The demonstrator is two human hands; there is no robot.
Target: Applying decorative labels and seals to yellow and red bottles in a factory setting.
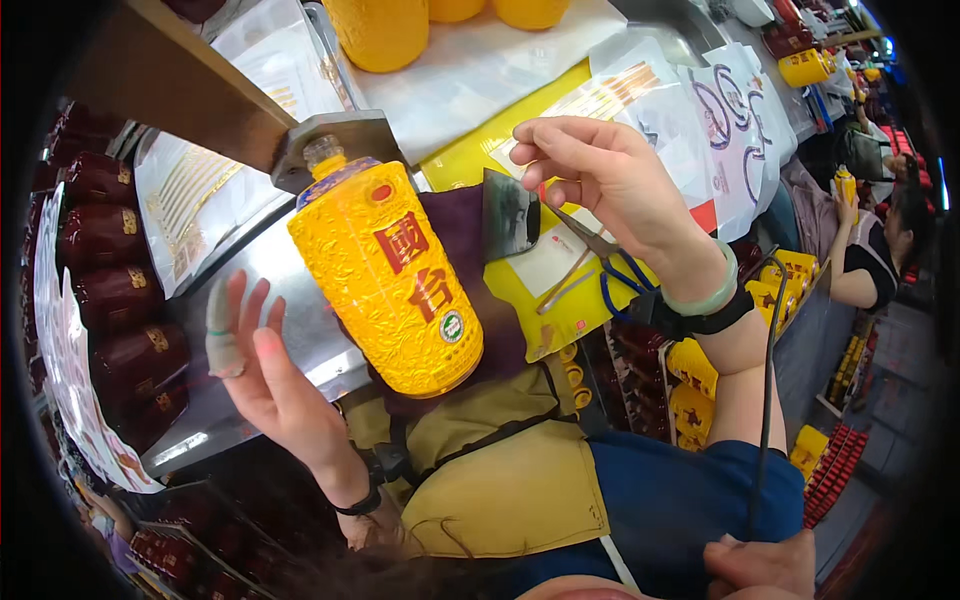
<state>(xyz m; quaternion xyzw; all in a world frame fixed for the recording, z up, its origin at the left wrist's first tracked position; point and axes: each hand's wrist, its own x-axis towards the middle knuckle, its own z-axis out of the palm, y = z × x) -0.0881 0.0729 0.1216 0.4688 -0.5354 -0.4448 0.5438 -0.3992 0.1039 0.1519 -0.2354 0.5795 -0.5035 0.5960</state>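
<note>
A yellow embossed bottle (pixel 385 285) with red characters and a round green-and-white sticker lies tilted on a dark purple cloth (pixel 452 215), its clear neck against a metal block (pixel 345 140). Beside its left side is my left hand (pixel 285 375), fingers apart and holding nothing; one finger wears a pale finger cot. To the right of the bottle, above the table, my right hand (pixel 610 175) has thumb and forefinger pinched together; what they hold, if anything, is too small to tell. Under that hand lie blue-handled scissors (pixel 625 285) and a dark square plate (pixel 510 215).
Yellow bottles (pixel 378 35) stand at the back. Sheets with gold strips (pixel 205 200) and purple strips (pixel 735 120) lie on the table. Dark red bottles (pixel 100 235) line the left. A co-worker (pixel 880 240) sits at the right; another person's hand (pixel 765 565) shows at lower right.
</note>
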